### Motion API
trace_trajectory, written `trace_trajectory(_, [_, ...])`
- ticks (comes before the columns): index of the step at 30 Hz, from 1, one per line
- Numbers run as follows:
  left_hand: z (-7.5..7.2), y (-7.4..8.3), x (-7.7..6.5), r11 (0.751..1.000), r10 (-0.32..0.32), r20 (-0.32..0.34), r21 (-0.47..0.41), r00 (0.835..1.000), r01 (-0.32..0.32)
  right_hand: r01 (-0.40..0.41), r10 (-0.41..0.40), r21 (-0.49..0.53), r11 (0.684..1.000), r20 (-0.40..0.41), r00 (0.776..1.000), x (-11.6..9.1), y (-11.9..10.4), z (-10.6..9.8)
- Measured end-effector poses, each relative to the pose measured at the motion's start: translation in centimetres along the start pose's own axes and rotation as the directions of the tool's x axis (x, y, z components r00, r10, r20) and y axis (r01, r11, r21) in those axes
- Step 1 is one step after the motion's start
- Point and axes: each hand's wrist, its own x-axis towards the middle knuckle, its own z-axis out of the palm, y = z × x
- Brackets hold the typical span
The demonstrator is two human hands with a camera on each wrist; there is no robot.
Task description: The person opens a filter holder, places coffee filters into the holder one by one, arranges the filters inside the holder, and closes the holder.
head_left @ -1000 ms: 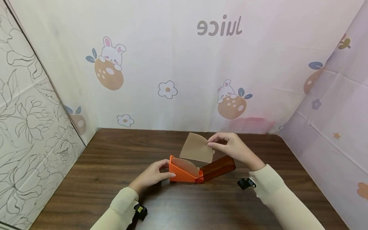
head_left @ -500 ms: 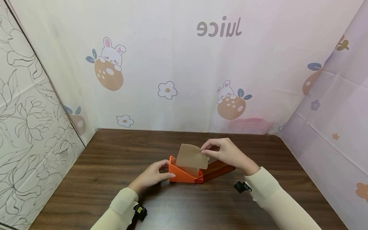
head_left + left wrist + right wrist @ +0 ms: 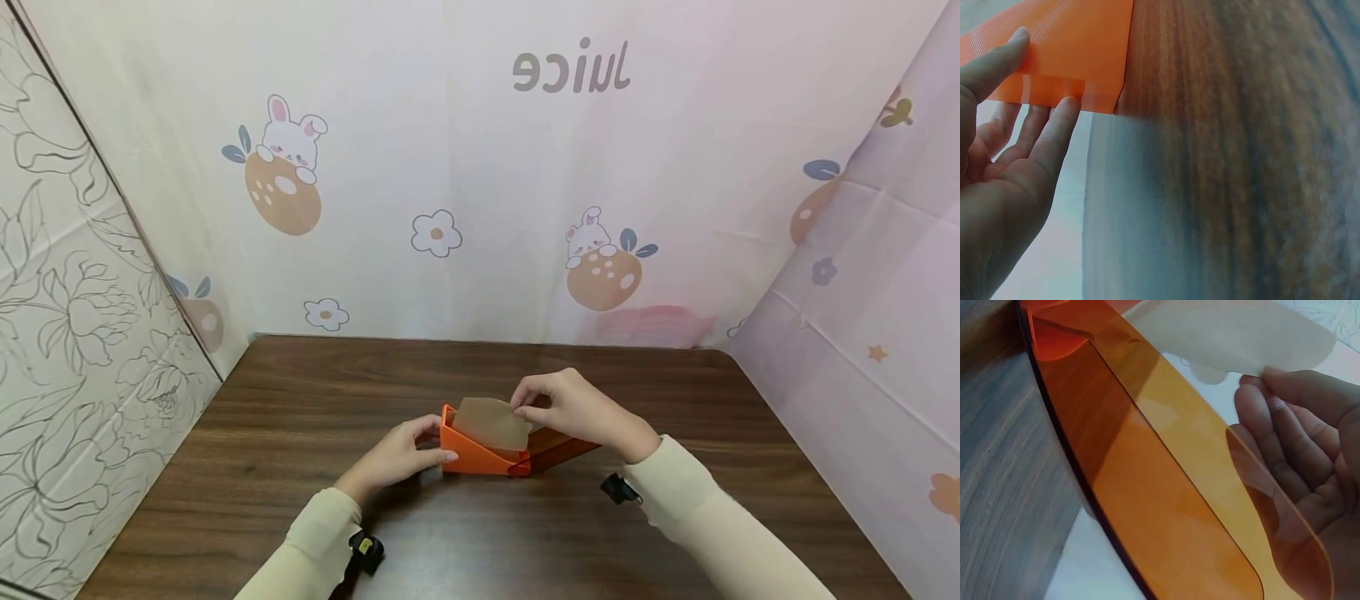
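Observation:
An orange box (image 3: 476, 458) with a sloping top edge stands on the table, its see-through amber lid (image 3: 558, 451) swung out to the right. My left hand (image 3: 401, 452) grips the box's left end, the thumb on the front side, as the left wrist view confirms on the orange wall (image 3: 1079, 44). Between thumb and fingertips my right hand (image 3: 573, 408) pinches a thin tan sheet (image 3: 491, 422) by its right edge. The sheet's lower part sits inside the box. In the right wrist view the pale sheet (image 3: 1235, 337) shows beyond the amber lid (image 3: 1166, 487), which partly covers the right hand.
The dark wood-grain table (image 3: 315, 400) surrounds the box. Behind it hangs a printed cloth (image 3: 480, 167) with rabbits and fruit, and a floral panel (image 3: 90, 317) borders the left side. A small black camera sits at each wrist.
My right hand has moved down and left, lowering the tan sheet from above the box to partly inside it. The left hand and box stay in place.

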Motion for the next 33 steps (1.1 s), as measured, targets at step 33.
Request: trace_trajectory(33, [0.3,0.0,0.1,1.000,-0.004,-0.014,-0.009,1.000,0.004,-0.050,0.053,-0.029,0.998,0.086,0.995,0.7,-0.5,2.9])
